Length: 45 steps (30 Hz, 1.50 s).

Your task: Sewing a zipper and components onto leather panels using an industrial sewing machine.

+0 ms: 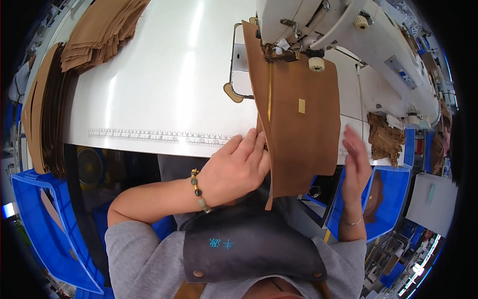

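Observation:
A brown leather panel [303,139] lies under the head of a white sewing machine [294,25] and hangs past the table's front edge. Along its left side runs a zipper [270,92] with gold teeth, and a small yellow tape piece [301,105] sits on its face. My left hand [239,164] grips the panel's left edge near the table front, fingers close together; the thumb is hidden. To the right of the panel, my right hand [356,164] is raised with fingers stretched out, slightly blurred, holding nothing. The needle area is hidden by machine parts.
Stacked brown pieces [99,32] lie at the far left, with more folded pieces [47,109] at the table's left end. Brown scraps [386,137] sit on the right. Blue bins [50,219] stand below on both sides. A ruler strip [159,135] lines the table front.

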Each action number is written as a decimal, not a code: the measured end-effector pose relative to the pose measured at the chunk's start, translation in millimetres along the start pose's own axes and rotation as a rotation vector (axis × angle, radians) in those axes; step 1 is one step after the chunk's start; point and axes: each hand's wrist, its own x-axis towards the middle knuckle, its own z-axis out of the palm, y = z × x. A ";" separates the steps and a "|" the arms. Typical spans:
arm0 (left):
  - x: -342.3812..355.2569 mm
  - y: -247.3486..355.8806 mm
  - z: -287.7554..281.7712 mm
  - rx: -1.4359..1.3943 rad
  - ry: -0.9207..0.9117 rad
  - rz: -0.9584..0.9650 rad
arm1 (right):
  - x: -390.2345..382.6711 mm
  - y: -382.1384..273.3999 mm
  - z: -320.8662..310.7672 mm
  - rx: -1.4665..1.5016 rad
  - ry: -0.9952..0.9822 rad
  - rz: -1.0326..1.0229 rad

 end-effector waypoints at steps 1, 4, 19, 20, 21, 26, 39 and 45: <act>0.0 -0.7 0.5 -0.016 0.003 0.008 | 13.3 15.4 -1.3 0.284 0.144 0.243; -1.2 -1.4 2.0 -0.029 0.015 0.007 | 31.3 37.1 -23.2 0.985 0.190 0.613; -3.2 -4.4 1.9 -0.040 0.071 0.006 | 74.8 27.5 36.9 0.009 -0.203 -0.046; -3.6 -3.7 1.4 -0.030 0.063 0.010 | 76.5 27.0 36.4 0.009 -0.201 -0.047; -3.2 -3.5 1.5 -0.032 0.075 0.007 | 79.0 27.3 36.2 0.008 -0.201 -0.047; -3.0 -3.0 3.0 -0.021 0.050 0.019 | 76.1 23.7 33.3 0.006 -0.227 -0.054; -1.8 -0.3 2.4 -0.026 0.076 0.017 | 113.1 30.1 34.7 -0.053 -0.257 -0.116; -3.0 -1.4 0.5 -0.070 0.041 0.005 | 145.5 36.6 37.8 -0.044 -0.258 -0.110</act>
